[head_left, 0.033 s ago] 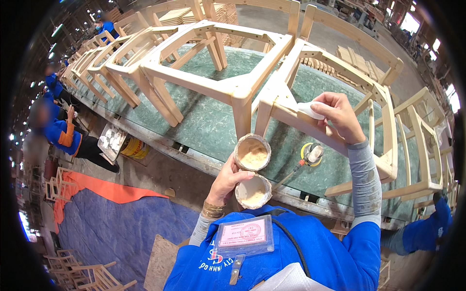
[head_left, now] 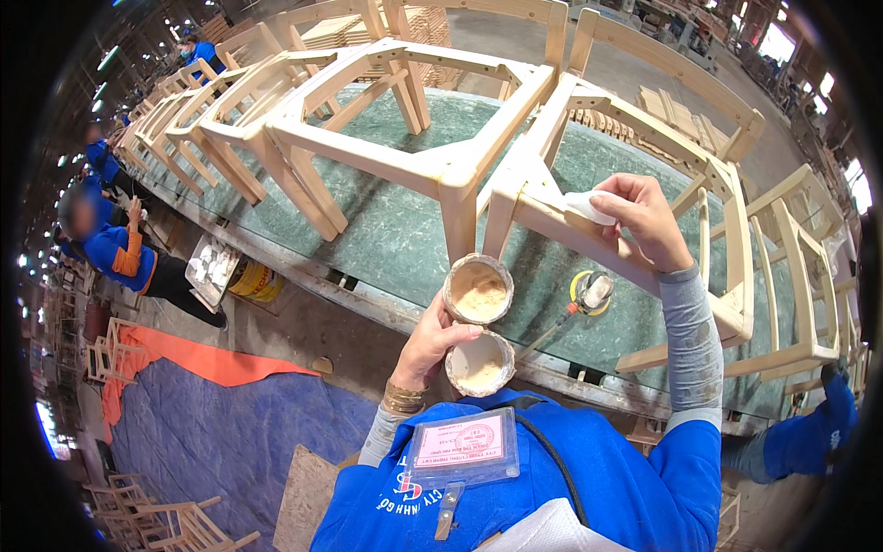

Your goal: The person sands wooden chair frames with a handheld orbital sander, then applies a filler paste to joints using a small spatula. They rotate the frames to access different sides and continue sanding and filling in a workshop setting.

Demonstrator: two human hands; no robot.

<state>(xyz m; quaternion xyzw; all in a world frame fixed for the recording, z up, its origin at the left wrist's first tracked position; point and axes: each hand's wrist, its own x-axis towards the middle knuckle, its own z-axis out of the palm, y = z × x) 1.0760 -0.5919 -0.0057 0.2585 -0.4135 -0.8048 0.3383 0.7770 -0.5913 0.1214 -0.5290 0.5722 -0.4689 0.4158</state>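
My left hand [head_left: 428, 345] is closed round two small round cups, one above the other in view. Pale tan paste lies in the upper cup [head_left: 448, 303], and some is in the lower cup [head_left: 509, 370]; both have crusted rims. My right hand [head_left: 647, 221] pinches a thin white piece [head_left: 583, 205], like a small scraper, at the front rail of an unpainted wooden chair frame [head_left: 589, 241], close to its corner. Whether the piece's edge touches the wood is hard to tell. A second chair frame [head_left: 377, 152] stands directly left of this one.
A green-topped bench [head_left: 405, 198] carries a long row of chair frames. Below my right hand lies a round yellow sander [head_left: 590, 293] with a hose. A co-worker [head_left: 124, 253] stands at the left near a yellow bucket [head_left: 256, 281]. Blue sheeting [head_left: 221, 432] covers floor at lower left.
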